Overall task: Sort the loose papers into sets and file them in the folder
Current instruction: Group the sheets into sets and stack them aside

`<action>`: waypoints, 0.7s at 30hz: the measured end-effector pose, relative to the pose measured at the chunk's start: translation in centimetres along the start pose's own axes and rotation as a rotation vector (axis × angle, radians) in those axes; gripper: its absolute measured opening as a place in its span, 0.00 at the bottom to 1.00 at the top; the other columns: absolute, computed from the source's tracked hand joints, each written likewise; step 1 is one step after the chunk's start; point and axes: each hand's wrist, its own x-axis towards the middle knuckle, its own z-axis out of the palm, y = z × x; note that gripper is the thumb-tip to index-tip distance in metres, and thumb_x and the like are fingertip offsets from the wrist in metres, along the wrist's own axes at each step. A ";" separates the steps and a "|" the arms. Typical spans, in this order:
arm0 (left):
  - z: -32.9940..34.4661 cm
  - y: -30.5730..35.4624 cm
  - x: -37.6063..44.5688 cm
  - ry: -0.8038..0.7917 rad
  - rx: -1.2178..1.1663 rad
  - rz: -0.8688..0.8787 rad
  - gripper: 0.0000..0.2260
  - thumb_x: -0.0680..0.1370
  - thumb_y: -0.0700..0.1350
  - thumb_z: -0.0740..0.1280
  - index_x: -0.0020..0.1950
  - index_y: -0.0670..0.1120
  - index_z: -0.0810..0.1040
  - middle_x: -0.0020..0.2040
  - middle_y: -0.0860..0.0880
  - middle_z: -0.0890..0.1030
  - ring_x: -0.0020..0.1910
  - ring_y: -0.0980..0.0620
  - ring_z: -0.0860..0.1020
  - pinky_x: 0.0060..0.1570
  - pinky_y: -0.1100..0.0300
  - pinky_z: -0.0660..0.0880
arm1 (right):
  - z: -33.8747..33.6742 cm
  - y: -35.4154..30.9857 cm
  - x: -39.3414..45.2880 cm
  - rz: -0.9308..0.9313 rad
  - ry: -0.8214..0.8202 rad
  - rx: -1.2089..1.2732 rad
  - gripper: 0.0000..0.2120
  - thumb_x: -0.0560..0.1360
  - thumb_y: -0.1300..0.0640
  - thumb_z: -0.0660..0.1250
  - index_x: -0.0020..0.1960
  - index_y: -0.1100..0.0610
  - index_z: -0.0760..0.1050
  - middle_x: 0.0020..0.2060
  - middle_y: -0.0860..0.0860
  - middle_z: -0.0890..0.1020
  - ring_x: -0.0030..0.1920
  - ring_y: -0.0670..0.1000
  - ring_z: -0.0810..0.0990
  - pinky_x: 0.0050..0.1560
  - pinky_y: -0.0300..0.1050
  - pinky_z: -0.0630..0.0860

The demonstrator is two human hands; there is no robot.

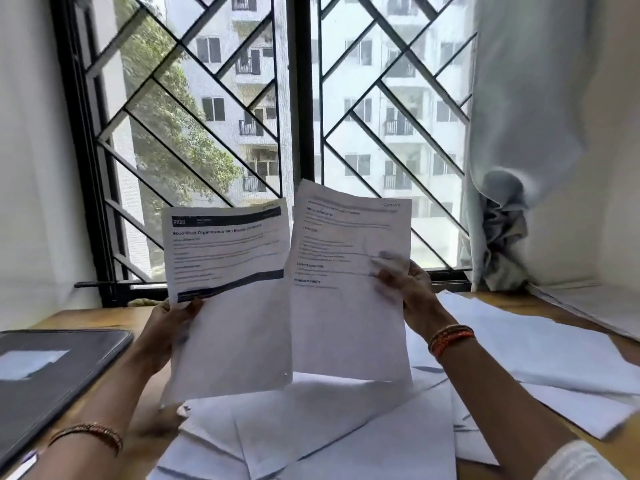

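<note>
- The person holds two printed sheets up side by side, in front of the window: one with a dark header band point(225, 258) and one with plain text point(349, 282).
- The left hand point(173, 323) pinches the banded sheet at its left edge, thumb on the front.
- The right hand point(408, 289) grips the plain sheet at its right edge, fingers curled over the printed side; blur hides the exact finger positions.
- The two sheets nearly touch or slightly overlap along their inner edges; which one cannot be told.
- Below and to the right of the hands, the loose papers point(346, 427) lie spread in an untidy overlap on the wooden desk point(104, 317).
- The dark folder point(52, 368) lies closed, just left of the left forearm.
- The step looks like comparing headings to decide which set each page belongs to; sorting seems barely begun.
- The next move calls for laying each sheet on its own pile, kept apart from the unsorted heap.
</note>
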 end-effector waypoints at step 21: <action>9.7 2.0 -3.0 -0.153 0.018 0.048 0.04 0.77 0.41 0.68 0.50 0.45 0.81 0.45 0.47 0.83 0.46 0.47 0.80 0.50 0.53 0.77 | 5.4 -1.4 -1.5 0.064 -0.211 -0.218 0.18 0.81 0.61 0.56 0.38 0.57 0.81 0.31 0.52 0.83 0.33 0.52 0.82 0.29 0.40 0.77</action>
